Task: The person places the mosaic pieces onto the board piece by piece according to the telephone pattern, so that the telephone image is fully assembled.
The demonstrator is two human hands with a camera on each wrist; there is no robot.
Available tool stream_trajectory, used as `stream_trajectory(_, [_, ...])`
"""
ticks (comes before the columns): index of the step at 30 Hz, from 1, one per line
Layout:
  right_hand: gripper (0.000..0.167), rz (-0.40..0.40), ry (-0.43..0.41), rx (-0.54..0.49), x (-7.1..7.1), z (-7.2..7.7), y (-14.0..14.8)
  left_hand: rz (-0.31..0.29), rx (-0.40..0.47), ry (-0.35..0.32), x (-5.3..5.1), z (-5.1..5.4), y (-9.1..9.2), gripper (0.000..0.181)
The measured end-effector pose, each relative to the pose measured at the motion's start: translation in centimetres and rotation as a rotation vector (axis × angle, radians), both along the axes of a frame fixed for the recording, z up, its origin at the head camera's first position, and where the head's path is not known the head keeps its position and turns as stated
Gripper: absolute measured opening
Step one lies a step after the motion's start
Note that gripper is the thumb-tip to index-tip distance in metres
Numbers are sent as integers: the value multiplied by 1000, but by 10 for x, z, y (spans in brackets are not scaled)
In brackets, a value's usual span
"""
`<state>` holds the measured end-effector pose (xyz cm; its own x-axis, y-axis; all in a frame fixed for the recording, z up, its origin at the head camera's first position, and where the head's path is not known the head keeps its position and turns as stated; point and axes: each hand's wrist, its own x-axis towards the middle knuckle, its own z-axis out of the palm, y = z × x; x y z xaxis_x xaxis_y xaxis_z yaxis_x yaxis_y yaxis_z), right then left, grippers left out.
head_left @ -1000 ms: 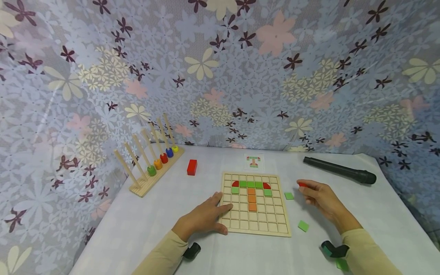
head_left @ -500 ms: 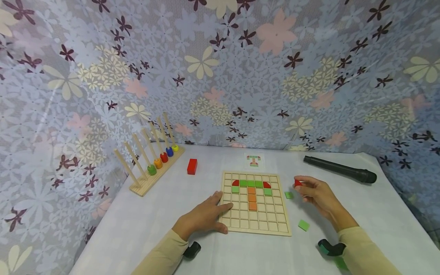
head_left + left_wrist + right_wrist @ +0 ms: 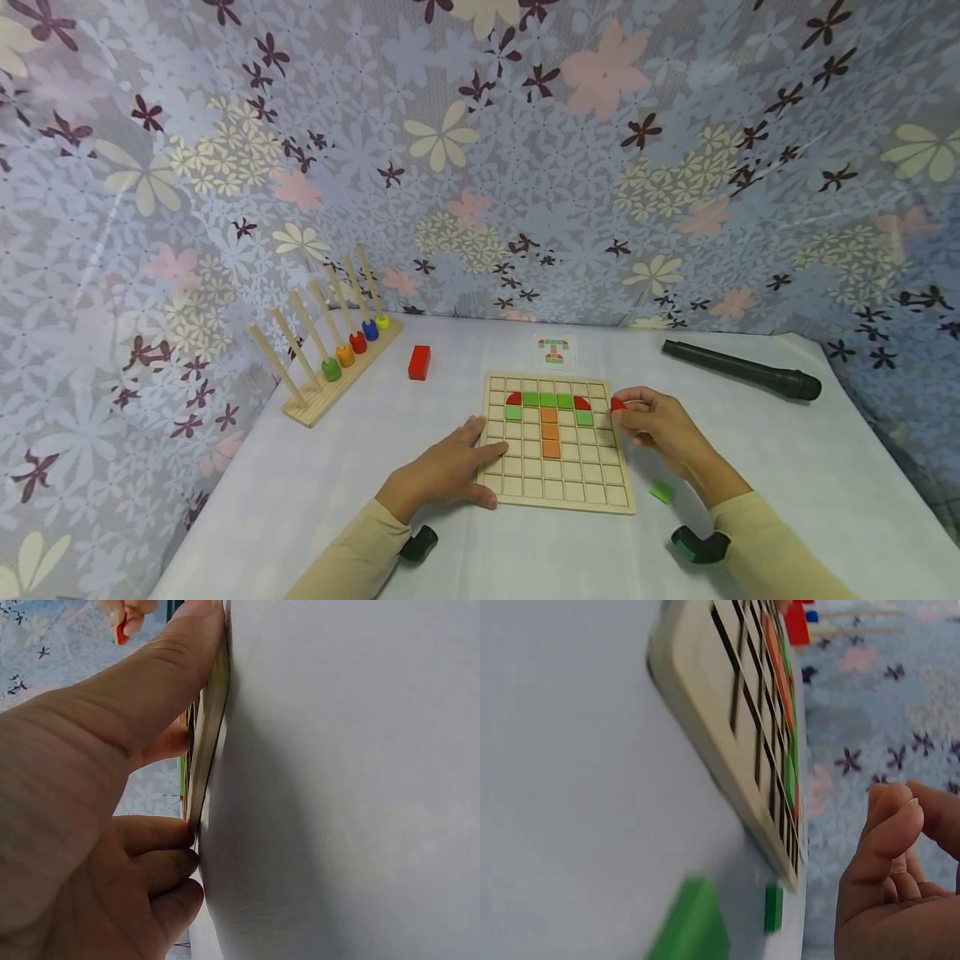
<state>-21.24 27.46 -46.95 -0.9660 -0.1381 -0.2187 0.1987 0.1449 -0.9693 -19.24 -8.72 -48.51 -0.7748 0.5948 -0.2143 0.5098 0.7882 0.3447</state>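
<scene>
A square wooden grid board [image 3: 525, 492] lies on the white table. Green, orange and red tiles form a T-like pattern in its upper cells. My left hand [image 3: 442, 471] rests along the board's left edge, fingers spread; in the left wrist view its thumb and fingertips touch the board's side. My right hand [image 3: 663, 427] pinches a small red tile [image 3: 618, 404] between thumb and fingers, just over the board's right edge. The fingers partly cover that tile. A loose green tile [image 3: 661, 492] lies below the right hand; the right wrist view shows another green tile [image 3: 773, 907] near the board's corner.
A small pattern card [image 3: 555, 367] lies behind the board. To the left stand a red block [image 3: 419, 363] and a wooden peg rack [image 3: 356, 373] with coloured beads. A black microphone [image 3: 738, 371] lies at the back right. A floral curtain [image 3: 480, 167] hangs behind the table.
My right hand has moved left with the red tile, from beside the board to its right edge, now covering a green tile from the head view. The left hand has stayed still.
</scene>
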Motion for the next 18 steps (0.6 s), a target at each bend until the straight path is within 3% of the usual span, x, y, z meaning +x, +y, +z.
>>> stream_trajectory(5, [50, 63, -20, 60, 1, -3, -20, -3, -2, 2, 0, 0, 0, 89])
stream_trajectory(9, [43, 111, 5, 136, 4, -8, -37, -3, 1, 4, 1, 0, 0, 89])
stream_trajectory(18, [22, 244, 250, 545, 15, -16, -63, 3, 2, -3, 0, 1, 0, 89])
